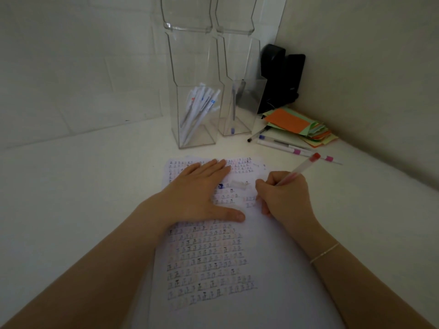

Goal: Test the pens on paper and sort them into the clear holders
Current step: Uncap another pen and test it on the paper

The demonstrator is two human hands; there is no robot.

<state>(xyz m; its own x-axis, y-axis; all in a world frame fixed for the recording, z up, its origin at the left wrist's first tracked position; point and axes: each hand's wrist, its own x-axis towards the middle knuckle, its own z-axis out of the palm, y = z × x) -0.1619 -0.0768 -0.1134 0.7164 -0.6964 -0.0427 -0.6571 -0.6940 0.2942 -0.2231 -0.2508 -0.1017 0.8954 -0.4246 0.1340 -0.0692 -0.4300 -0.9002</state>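
Note:
A white sheet of paper (273, 269) covered in rows of small pen marks lies on the desk in front of me. My left hand (197, 191) rests flat on its upper part, fingers together. My right hand (282, 193) grips a clear pen with a red end (304, 167), its tip down on the paper's right side and hidden by my fingers. A small clear cap (238, 184) lies on the paper between my hands. Behind stand two tall clear holders: the left holder (190, 67) has several white pens, the right holder (247, 67) has one blue-tipped pen.
Loose pens (285, 144) with blue and pink ends lie right of the holders. A stack of orange, green and yellow paper slips (299, 127) sits in the corner with a black object (281, 74) behind it. Walls close off the back and right.

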